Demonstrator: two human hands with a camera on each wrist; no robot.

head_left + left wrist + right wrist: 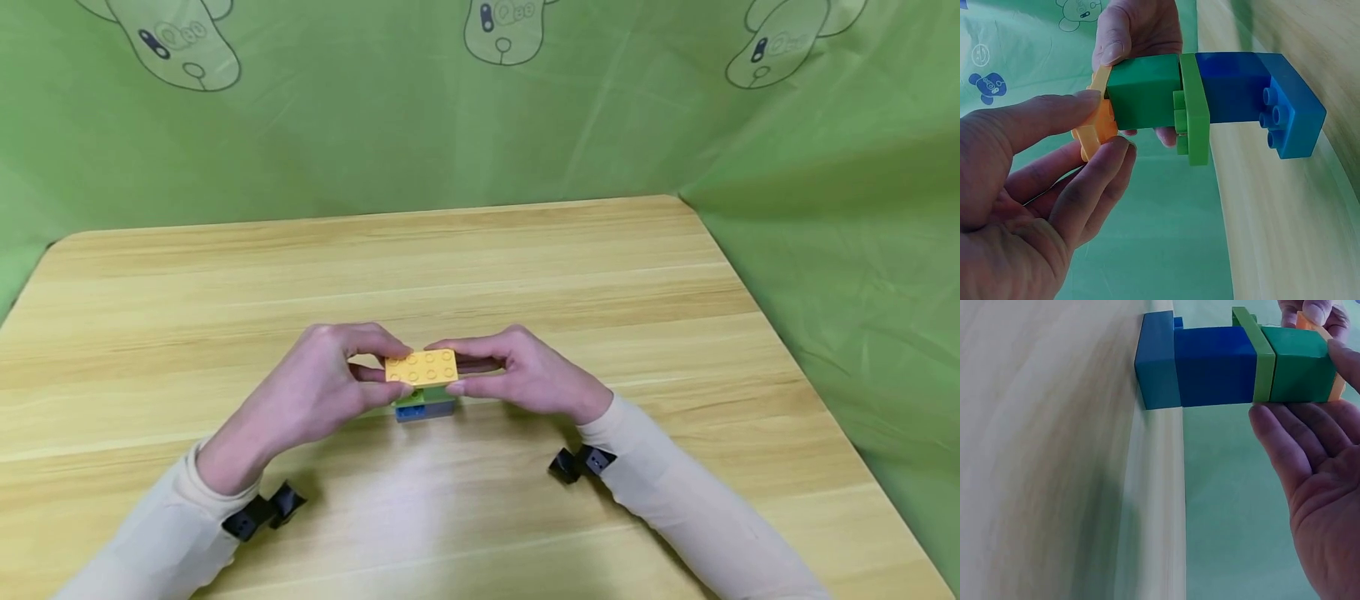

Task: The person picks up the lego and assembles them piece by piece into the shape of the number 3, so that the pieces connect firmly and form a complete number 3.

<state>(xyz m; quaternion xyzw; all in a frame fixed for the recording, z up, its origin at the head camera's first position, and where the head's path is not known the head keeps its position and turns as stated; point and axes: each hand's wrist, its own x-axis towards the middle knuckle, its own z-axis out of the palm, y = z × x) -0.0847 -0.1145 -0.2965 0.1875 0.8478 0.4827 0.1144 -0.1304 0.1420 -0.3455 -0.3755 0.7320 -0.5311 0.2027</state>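
Note:
A stack of toy building bricks stands on the table, topped by a flat yellow brick (422,367). My left hand (318,387) pinches the overhanging end of that brick between thumb and fingers. From the other side, my right hand (525,375) grips the top of the stack, thumb and fingers about the dark green block (1300,365) and the yellow brick's end. Beneath come a thin light green brick (1197,112), a dark blue block (1233,87) and a lighter blue brick (1302,109) at the base. Studs show on the light green and base bricks' overhanging ends.
The wood-grain table (225,283) reaches out around the stack. Green cloth (375,125) with printed bear heads hangs behind it and on the right. Small black devices (262,512) sit on both sleeved wrists.

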